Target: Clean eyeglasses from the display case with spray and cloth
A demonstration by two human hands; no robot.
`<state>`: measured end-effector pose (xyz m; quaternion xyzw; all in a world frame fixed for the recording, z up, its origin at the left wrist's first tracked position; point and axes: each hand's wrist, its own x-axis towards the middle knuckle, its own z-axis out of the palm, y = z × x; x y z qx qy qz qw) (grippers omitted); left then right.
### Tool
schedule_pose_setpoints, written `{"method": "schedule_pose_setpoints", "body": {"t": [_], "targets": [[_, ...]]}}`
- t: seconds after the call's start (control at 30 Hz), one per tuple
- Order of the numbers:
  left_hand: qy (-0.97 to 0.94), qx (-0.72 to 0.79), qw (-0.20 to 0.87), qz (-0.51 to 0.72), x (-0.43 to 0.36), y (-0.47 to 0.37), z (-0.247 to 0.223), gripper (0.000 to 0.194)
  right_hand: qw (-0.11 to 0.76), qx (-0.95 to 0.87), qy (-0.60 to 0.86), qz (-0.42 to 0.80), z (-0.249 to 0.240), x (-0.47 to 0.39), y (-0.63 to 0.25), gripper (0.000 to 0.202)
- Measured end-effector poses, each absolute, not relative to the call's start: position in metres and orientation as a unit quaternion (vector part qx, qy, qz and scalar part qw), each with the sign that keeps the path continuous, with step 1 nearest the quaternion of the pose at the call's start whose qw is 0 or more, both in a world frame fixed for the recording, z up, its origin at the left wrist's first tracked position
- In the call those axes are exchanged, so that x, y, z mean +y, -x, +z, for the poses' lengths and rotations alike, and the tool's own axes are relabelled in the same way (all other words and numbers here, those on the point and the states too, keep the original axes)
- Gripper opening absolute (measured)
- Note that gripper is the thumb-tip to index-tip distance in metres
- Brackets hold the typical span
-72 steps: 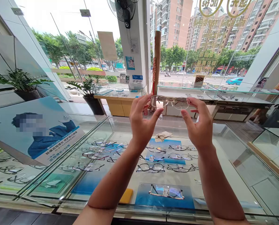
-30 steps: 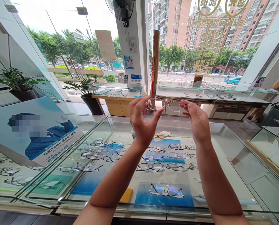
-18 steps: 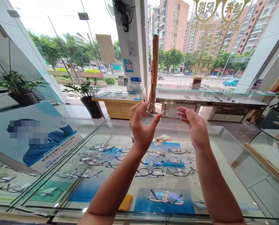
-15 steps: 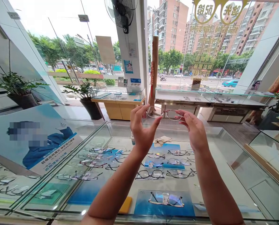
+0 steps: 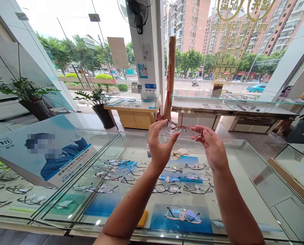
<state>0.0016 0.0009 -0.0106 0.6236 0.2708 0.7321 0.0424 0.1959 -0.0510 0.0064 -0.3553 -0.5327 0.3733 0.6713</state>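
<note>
A pair of eyeglasses (image 5: 183, 127) with thin metal rims and reddish parts is held up above the glass display case (image 5: 240, 154). My left hand (image 5: 159, 143) grips its left end, fingers above and thumb below the lens. At the other end, my right hand (image 5: 214, 148) pinches the frame near the right rim between thumb and fingers. Below my hands, a beige cloth (image 5: 180, 153) and a small white bottle (image 5: 148, 150) rest on the case. Several glasses lie in rows inside, and a silver-rimmed pair (image 5: 183, 215) sits nearest me on a blue card (image 5: 155, 223).
An advertising board (image 5: 39, 149) leans over the case at left. A yellow object (image 5: 142, 219) lies near the front edge. Beyond stand a wooden post (image 5: 170, 75), more display counters (image 5: 139, 105), potted plants (image 5: 99, 112) and a wall fan (image 5: 134, 13).
The eyeglasses have tipped slightly, and both hands sit a little lower and further right in view. The camera view has shifted, showing more of the left side. Both hands keep their hold.
</note>
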Motion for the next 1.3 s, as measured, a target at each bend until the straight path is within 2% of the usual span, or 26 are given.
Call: {"method": "schedule_pose_setpoints", "body": {"t": [0.5,0.67,0.83,0.9,1.07,1.3], "targets": [[-0.648,0.28,0.053,0.706,-0.004,-0.001,-0.01,0.051,0.674,-0.54,0.302,0.403,0.007,-0.06,-0.196,0.031],[-0.702,0.274,0.013,0.657,-0.023,0.016,-0.008,0.054,0.62,-0.645,0.337,0.292,0.014,-0.072,-0.209,0.027],[-0.75,0.271,-0.043,0.602,-0.05,0.033,-0.022,0.053,0.477,-0.748,0.412,0.206,0.017,-0.095,-0.198,0.013],[-0.763,0.279,-0.055,0.581,-0.062,0.039,-0.028,0.053,0.448,-0.763,0.426,0.189,0.016,-0.104,-0.191,0.011],[-0.782,0.289,-0.037,0.551,-0.095,0.055,-0.036,0.053,0.417,-0.777,0.415,0.223,0.008,-0.126,-0.18,0.009],[-0.787,0.298,0.036,0.538,-0.141,0.081,-0.06,0.053,0.375,-0.777,0.405,0.303,-0.018,-0.158,-0.161,0.017]]}}
